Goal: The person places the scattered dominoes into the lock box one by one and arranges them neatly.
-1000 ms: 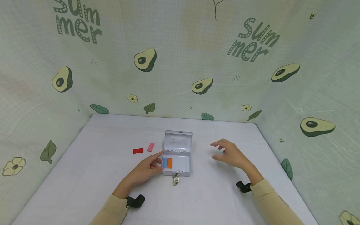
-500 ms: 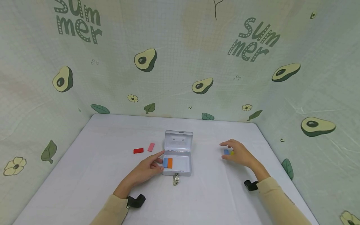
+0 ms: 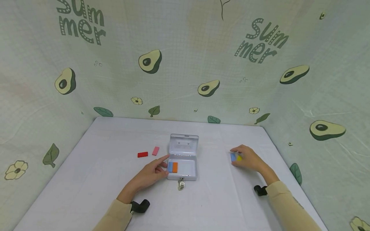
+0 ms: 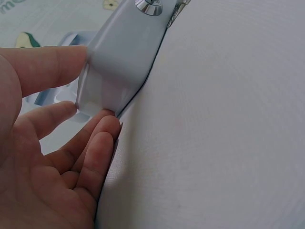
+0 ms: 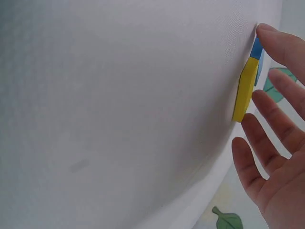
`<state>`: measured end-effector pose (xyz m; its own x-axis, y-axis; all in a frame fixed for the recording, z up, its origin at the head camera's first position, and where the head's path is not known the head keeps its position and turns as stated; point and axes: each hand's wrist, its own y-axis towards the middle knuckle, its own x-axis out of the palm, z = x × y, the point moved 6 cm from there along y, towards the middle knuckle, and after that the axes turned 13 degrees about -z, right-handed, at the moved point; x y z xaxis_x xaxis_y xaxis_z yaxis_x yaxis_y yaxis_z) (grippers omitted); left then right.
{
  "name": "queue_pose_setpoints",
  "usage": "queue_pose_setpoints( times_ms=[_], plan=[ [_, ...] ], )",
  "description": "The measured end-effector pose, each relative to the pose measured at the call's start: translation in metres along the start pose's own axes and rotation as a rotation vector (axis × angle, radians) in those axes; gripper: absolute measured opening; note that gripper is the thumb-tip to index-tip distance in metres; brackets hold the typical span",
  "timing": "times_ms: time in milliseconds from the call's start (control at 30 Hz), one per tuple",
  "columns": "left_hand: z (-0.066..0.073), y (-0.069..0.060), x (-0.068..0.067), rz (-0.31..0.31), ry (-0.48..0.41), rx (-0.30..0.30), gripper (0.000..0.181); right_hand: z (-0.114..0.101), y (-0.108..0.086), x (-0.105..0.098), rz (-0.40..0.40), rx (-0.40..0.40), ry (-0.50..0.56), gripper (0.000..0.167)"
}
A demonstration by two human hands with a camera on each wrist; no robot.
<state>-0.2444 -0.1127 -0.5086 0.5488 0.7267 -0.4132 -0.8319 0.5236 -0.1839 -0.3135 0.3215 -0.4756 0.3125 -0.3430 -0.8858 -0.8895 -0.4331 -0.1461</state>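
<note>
My left hand (image 3: 148,175) rests against the left side of a small pale metal cash box (image 3: 190,166), whose lid stands raised. In the left wrist view the thumb (image 4: 62,67) touches the box wall, with the other fingers by its corner. A blue block (image 3: 170,167) and an orange block (image 3: 175,167) lie side by side in the box's left part. At the right, my right hand (image 3: 249,158) reaches over another blue block (image 3: 233,157) and a yellow block (image 5: 245,90). Its thumb and index finger stand at the ends of that blue block; a firm grip cannot be made out.
A red block (image 3: 143,154) and a pink block (image 3: 155,150) lie on the white table left of the box. A small padlock (image 3: 181,183) hangs at the box's front. Printed fabric (image 3: 185,106) encloses the table's back and sides.
My right hand has moved to the right and come down around the blue and yellow blocks, its thumb and index finger drawing closer together. The left hand stays at the box.
</note>
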Motion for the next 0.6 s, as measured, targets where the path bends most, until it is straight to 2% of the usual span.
queue_pose_setpoints(
  times_ms=[600],
  plan=[
    [-0.0026,0.0024,0.0014,0.001,0.006,-0.006,0.069,0.0058,-0.001,-0.001,-0.02,-0.003,0.014,0.046]
  ],
)
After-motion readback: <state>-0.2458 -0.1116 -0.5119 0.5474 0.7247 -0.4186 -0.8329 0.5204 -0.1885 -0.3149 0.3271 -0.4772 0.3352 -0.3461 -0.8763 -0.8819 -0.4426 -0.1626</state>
